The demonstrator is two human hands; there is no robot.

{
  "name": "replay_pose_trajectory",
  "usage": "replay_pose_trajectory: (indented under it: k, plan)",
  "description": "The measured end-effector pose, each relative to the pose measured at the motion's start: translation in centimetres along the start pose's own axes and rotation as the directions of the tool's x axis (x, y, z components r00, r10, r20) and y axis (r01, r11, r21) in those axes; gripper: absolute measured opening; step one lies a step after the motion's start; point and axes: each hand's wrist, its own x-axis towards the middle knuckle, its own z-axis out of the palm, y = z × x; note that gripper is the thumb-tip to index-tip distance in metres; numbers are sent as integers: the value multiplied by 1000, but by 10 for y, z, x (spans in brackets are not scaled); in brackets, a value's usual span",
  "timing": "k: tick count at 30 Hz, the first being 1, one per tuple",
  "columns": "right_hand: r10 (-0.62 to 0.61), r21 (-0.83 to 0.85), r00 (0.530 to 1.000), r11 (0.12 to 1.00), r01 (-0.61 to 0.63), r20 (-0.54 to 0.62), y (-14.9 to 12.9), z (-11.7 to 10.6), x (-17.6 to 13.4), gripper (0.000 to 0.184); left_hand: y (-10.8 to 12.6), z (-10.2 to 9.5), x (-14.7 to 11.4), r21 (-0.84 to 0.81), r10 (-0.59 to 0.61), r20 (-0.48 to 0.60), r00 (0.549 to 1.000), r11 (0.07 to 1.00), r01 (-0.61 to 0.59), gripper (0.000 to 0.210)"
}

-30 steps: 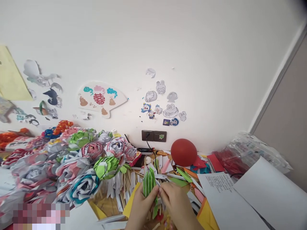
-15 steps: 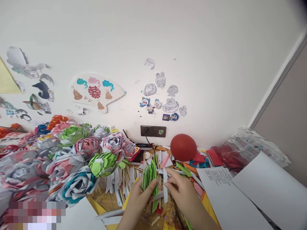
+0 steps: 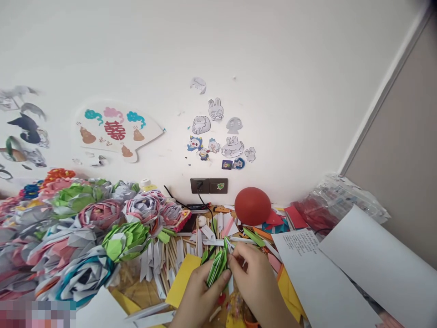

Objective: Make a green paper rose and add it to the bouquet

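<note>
Gripping a green paper bundle (image 3: 217, 266), front-left of the red balloon (image 3: 252, 206).
Closed round the bundle with the left hand (image 3: 201, 288); pinched in at its edge with the right hand (image 3: 253, 271), cannot tell on what. Cluttered left of the balloon with sticks (image 3: 173, 251) and paper flowers (image 3: 100, 213), right with a printed sheet (image 3: 309, 269).

Left hand (image 3: 205, 284): bare, ungloved. Right hand (image 3: 251, 264): likewise. Fingers (image 3: 246, 252) slender, tips rounded; thumbs (image 3: 218, 283) tapering a little. Wrists slim, smooth in outline. Forearms (image 3: 276, 304) bare too, down to the lower edge of view, where both are cut off. Nails too small to make out clearly; upper arms out of view.
</note>
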Motion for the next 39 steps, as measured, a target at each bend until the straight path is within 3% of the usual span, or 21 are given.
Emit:
replay_pose_trajectory:
  k: [3,6,10,13,15,20,23,31,39]
  plan:
    - [-15,40,999,999,17,-53,1,1,1,25,0,2,1,-44,-15,-28,999,999,14,29]
    - [-39,87,998,995,44,-56,1,2,2,25,0,6,0,-148,-104,-40,994,984,97,38]
    - [-10,315,997,949,-14,75,1,-2,3,27,0,9,-3,-317,-273,53,961,907,275,50]
    - [35,535,993,840,-92,116,5,-6,5,19,1,9,-5,-353,-285,133,949,881,314,50]
    - [36,642,988,756,-126,152,8,-9,6,23,4,7,-5,-343,-285,164,944,881,326,48]
    - [-52,789,935,554,-264,350,14,-13,8,35,11,4,-7,-365,-246,255,935,871,328,50]
    - [-62,821,917,471,-322,395,16,-13,8,36,14,4,-9,-415,-233,275,933,846,334,50]
    - [-43,807,929,511,-296,368,8,-21,6,35,22,8,-13,-577,-266,247,932,732,362,48]
    - [-54,774,936,580,-254,348,5,-24,4,34,22,8,-13,-577,-257,237,937,738,349,46]
